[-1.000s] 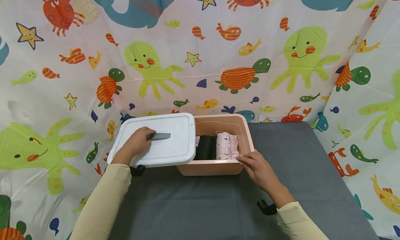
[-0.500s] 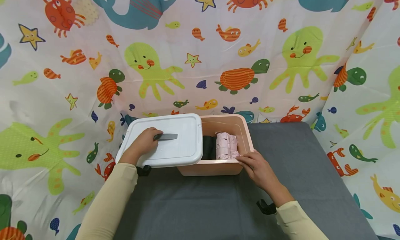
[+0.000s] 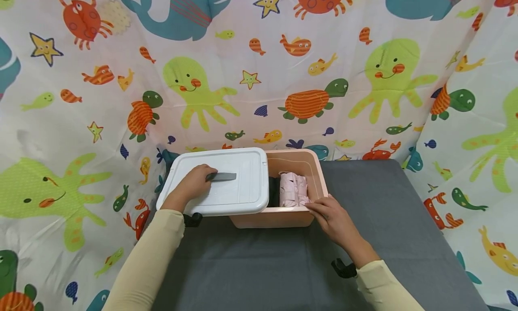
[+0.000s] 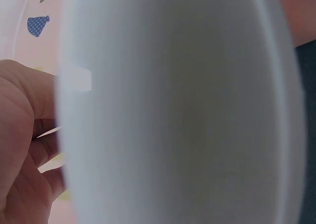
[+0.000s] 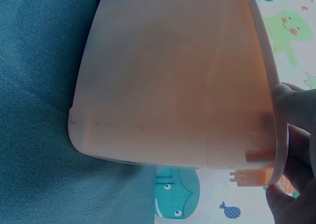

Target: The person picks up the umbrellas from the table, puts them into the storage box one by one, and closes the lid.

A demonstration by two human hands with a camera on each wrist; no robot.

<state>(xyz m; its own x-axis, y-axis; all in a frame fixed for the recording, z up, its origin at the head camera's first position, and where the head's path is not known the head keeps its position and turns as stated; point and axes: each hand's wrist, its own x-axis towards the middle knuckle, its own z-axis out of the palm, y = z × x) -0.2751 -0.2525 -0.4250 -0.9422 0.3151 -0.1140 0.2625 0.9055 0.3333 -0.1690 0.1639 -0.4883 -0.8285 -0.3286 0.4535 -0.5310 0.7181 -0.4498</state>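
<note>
My left hand (image 3: 194, 185) grips the grey handle (image 3: 224, 176) of a white lid (image 3: 247, 196). The lid is over the left part of a peach storage bin (image 3: 271, 219), hiding that side. A rolled pink cloth bundle (image 3: 291, 189) and a dark roll (image 3: 274, 193) lie inside the uncovered part. At the bin's front right corner, my right hand (image 3: 333, 219) pinches the rim. The right wrist view has the bin's outer wall (image 5: 168, 85) close up, with thumb and fingers on its rim. White lid surface (image 4: 177, 110) fills most of the left wrist view, blurred.
The bin stands on a dark grey tabletop (image 3: 259, 266), near its back edge. Behind and at both sides hangs a white curtain (image 3: 251, 104) printed with sea animals. Dark bands (image 3: 344, 268) sit at the wrists.
My left hand has moved the lid to the right over the bin, covering more of the dark roll. The right hand has stayed at the rim.
</note>
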